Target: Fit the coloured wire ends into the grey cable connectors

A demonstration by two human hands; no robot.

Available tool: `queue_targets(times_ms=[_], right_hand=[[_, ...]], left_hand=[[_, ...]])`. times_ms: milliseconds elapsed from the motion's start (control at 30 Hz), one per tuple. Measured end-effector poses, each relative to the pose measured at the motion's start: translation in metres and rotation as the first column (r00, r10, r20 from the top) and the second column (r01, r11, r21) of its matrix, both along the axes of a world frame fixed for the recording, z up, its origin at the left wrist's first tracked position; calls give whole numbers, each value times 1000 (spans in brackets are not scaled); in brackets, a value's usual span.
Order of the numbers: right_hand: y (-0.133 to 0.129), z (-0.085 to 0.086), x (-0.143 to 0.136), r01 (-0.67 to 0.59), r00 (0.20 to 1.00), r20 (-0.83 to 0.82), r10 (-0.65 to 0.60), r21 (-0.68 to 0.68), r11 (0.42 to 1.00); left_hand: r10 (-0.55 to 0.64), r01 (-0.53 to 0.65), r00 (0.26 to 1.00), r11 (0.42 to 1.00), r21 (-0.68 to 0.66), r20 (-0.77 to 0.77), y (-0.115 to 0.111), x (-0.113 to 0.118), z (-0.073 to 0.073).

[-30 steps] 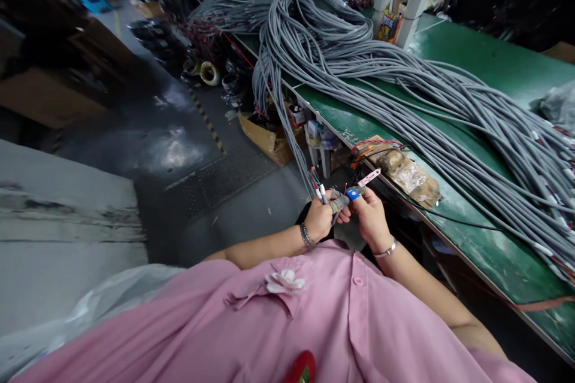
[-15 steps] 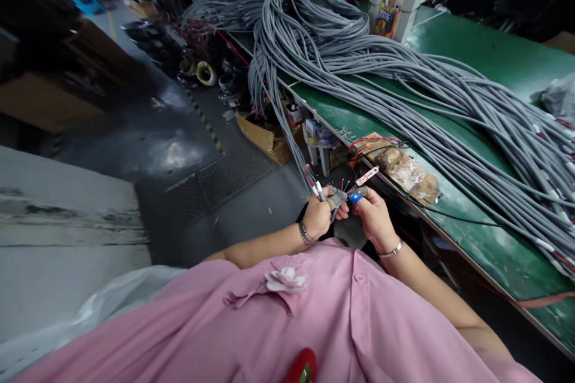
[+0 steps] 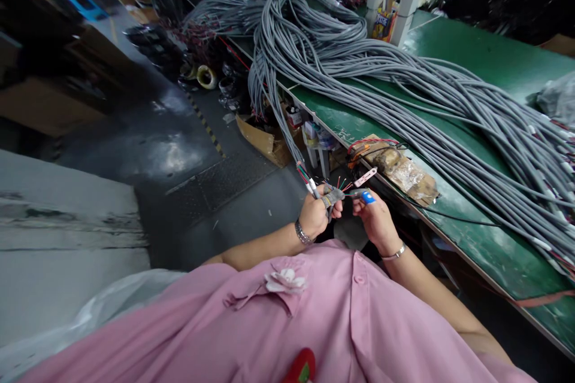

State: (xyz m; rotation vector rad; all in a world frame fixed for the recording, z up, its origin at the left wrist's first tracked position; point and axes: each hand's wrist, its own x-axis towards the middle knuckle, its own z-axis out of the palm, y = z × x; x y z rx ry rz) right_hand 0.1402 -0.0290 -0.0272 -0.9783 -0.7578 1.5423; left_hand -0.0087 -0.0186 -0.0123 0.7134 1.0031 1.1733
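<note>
My left hand [image 3: 315,213] is closed around the ends of several grey cables [image 3: 284,122], whose stripped red, green and white wires [image 3: 305,176] stick out above it. Grey covers wrap some fingertips of both hands. Close on the right, my right hand [image 3: 375,219] pinches thumb against forefinger, with blue tape [image 3: 368,197] around the thumb. A thin wire seems to run between the two hands; its end is hidden by the fingers. More thin coloured wires [image 3: 342,183] fan out just above and between the hands.
A large bundle of grey cables [image 3: 404,90] lies along the green table [image 3: 487,48]. At its near edge are a taped wooden block [image 3: 404,175] and a pink-white strip [image 3: 365,177]. A cardboard box [image 3: 263,140] stands on the floor below. A white cabinet [image 3: 67,215] is at the left.
My right hand has drawn slightly to the right, away from my left, widening the gap between them. The left hand and its cables have shifted a little to the left.
</note>
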Motion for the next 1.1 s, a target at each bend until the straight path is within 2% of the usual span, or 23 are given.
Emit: queue_targets(times_ms=[133, 233, 300, 367, 467, 533, 667, 767, 967, 1100], right_hand=[[19, 3, 12, 3, 993, -116, -14, -95, 995], [32, 10, 14, -101, 987, -137, 85, -113, 988], [36, 12, 12, -126, 986, -117, 116, -76, 989], [37, 12, 7, -25, 999, -43, 25, -8, 1000], [35, 8, 1, 206, 967, 124, -221, 119, 971], [34, 7, -1, 239, 952, 162, -261, 140, 961], [40, 8, -3, 117, 993, -31, -117, 18, 993], [45, 8, -3, 88, 984, -151, -91, -32, 996], [46, 6, -5, 96, 976, -190, -106, -60, 994], [41, 10, -2, 27, 963, -266, -45, -70, 997]], left_hand=[[-51, 50, 999, 999, -10, -12, 0, -1, 6], [-151, 151, 988, 988, -15, 6, 2, 2, 10], [-215, 216, 976, 976, -20, 33, 4, 4, 11], [-252, 254, 966, 967, -32, 58, 6, 6, 11], [-267, 272, 960, 961, -53, 86, 10, 7, 10], [-273, 281, 956, 958, -64, 106, 12, 7, 8], [-283, 294, 951, 953, -75, 127, 14, 8, 6], [-285, 296, 950, 952, -75, 126, 14, 9, 4], [-299, 308, 950, 947, -98, 92, 13, 10, 0], [-280, 288, 956, 953, -92, 90, 11, 8, 1]])
